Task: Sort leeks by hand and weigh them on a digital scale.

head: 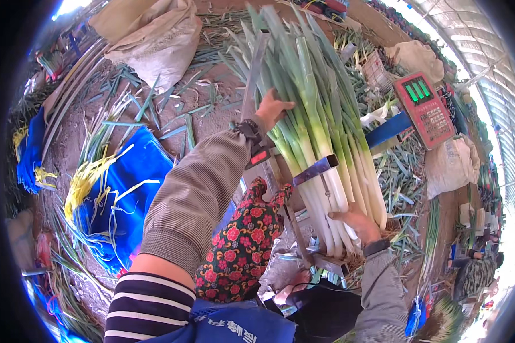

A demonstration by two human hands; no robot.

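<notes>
A large bunch of long green onions point(322, 124) lies in a metal frame, its green leaves pointing away from me and its white stalks and roots towards me. A square metal bar point(315, 169) crosses over part of the white stalks. My left hand point(272, 109) lies against the left side of the leaves; some of its fingers are hard to make out. Lower down, my right hand point(360, 223) has its fingers on the white stalks near the roots. To the right, a red digital scale display point(425, 109) with lit green digits is mounted beside the frame.
Blue plastic sheeting point(133, 180) with yellow ties point(83, 188) lies on the left. A pale woven sack point(163, 51) stands at the upper left, another sack point(450, 167) at right. Leaf scraps point(403, 188) litter the ground. Flowered cloth point(240, 253) lies before me. Another person point(476, 274) is far right.
</notes>
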